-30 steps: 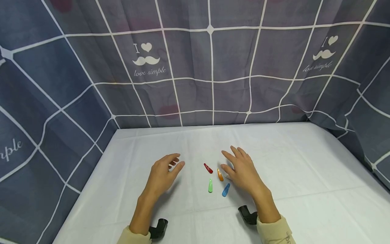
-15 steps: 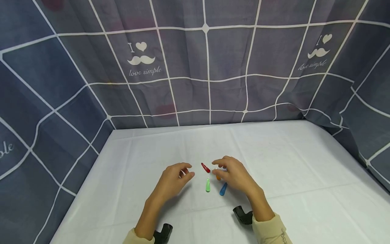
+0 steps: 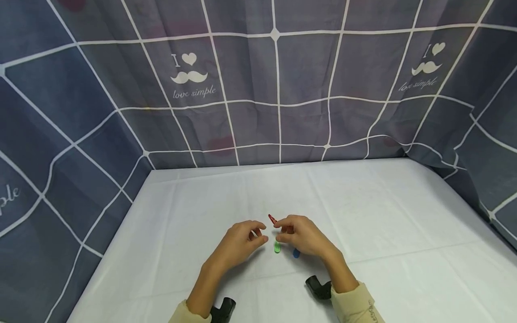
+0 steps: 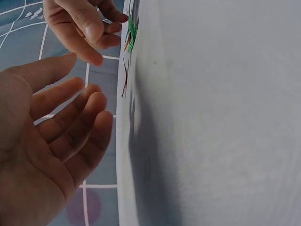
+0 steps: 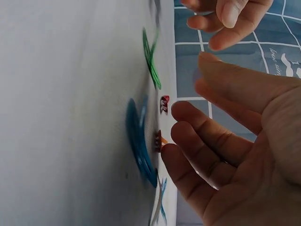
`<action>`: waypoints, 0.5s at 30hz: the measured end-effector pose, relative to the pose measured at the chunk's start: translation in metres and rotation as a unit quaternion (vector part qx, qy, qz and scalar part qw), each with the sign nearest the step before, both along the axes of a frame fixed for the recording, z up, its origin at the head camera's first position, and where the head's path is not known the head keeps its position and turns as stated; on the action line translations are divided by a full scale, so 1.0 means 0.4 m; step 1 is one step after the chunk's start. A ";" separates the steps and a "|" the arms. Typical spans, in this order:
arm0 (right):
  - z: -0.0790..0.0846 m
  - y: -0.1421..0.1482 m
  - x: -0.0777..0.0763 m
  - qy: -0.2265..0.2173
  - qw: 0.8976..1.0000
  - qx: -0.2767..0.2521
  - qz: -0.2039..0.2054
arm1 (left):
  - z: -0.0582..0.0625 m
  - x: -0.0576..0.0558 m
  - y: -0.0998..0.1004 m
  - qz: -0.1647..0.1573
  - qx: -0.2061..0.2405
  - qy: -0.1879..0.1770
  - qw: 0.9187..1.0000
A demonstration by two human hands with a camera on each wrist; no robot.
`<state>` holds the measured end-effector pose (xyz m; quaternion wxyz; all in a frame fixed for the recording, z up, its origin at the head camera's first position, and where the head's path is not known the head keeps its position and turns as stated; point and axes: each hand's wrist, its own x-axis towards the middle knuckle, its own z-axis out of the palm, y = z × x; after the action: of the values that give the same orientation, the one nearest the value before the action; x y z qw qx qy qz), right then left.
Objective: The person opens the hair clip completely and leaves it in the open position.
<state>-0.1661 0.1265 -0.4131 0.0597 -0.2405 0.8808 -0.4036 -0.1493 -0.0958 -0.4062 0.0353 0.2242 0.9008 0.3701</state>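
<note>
Several small snap hair clips lie on the white table. In the head view the red hair clip (image 3: 272, 218) lies just beyond my right fingertips; the green hair clip (image 3: 277, 247) and blue hair clip (image 3: 296, 254) are partly covered by my right hand (image 3: 303, 234). That hand hovers over the group with its fingers loosely bent and a gap between thumb and forefinger. The orange hair clip (image 5: 158, 141), hidden from the head, shows by the fingertips in the right wrist view. My left hand (image 3: 242, 242) hovers left of the clips, fingers relaxed, holding nothing.
A white cloth (image 3: 202, 197) covers the table. Dark checked curtains (image 3: 250, 80) enclose it at the back and both sides. Black wrist mounts (image 3: 223, 310) project inward beside both cuffs. Another blue clip (image 5: 163, 202) lies farther along in the right wrist view.
Both hands have moved inward and come closer together. My right hand has shifted left over the clips, covering the orange one and parts of the green and blue ones.
</note>
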 end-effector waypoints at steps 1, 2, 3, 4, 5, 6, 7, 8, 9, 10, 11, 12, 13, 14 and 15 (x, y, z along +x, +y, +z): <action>-0.001 -0.001 0.000 -0.002 1.000 0.001 0.002 | -0.002 -0.001 0.000 -0.004 0.004 -0.007 1.000; -0.001 -0.002 0.001 -0.004 1.000 0.003 0.002 | -0.004 -0.001 0.000 -0.009 0.008 -0.015 1.000; -0.001 -0.003 0.002 -0.005 1.000 0.006 0.003 | -0.006 -0.002 0.000 -0.014 0.013 -0.022 1.000; -0.002 -0.003 0.003 -0.005 1.000 0.009 0.004 | -0.009 -0.002 -0.001 -0.020 0.018 -0.028 0.999; -0.003 -0.004 0.003 -0.005 1.000 0.012 0.004 | -0.013 -0.003 -0.001 -0.026 0.023 -0.035 0.999; -0.004 -0.004 0.003 -0.004 1.000 0.015 0.004 | -0.016 -0.003 -0.002 -0.031 0.026 -0.039 0.998; -0.004 -0.004 0.003 -0.005 1.000 0.017 0.003 | -0.019 -0.003 -0.002 -0.035 0.028 -0.044 0.998; -0.005 -0.005 0.004 -0.004 1.000 0.020 0.002 | -0.022 -0.003 -0.002 -0.040 0.028 -0.047 0.998; -0.006 -0.005 0.004 -0.004 1.000 0.022 0.002 | -0.025 -0.004 -0.001 -0.044 0.028 -0.051 0.997; -0.006 -0.006 0.004 -0.004 1.000 0.024 0.002 | -0.026 -0.004 -0.001 -0.051 0.029 -0.054 0.997; -0.006 -0.006 0.003 -0.005 1.000 0.026 0.001 | -0.028 -0.004 0.000 -0.055 0.027 -0.058 0.996; -0.006 -0.007 0.003 -0.004 1.000 0.028 0.002 | -0.029 -0.004 0.002 -0.061 0.026 -0.061 0.996; -0.005 -0.007 0.003 -0.004 1.000 0.029 0.002 | -0.030 -0.004 0.003 -0.066 0.025 -0.066 0.995; -0.005 -0.007 0.002 -0.003 0.999 0.032 0.004 | -0.030 -0.004 0.004 -0.071 0.024 -0.071 0.995; -0.006 -0.006 0.001 -0.002 0.999 0.034 0.005 | -0.031 -0.004 0.005 -0.076 0.023 -0.075 0.994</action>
<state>-0.1655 0.1239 -0.4154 0.0719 -0.2416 0.8925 -0.3740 -0.1507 -0.0937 -0.4186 0.1254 0.2648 0.8672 0.4028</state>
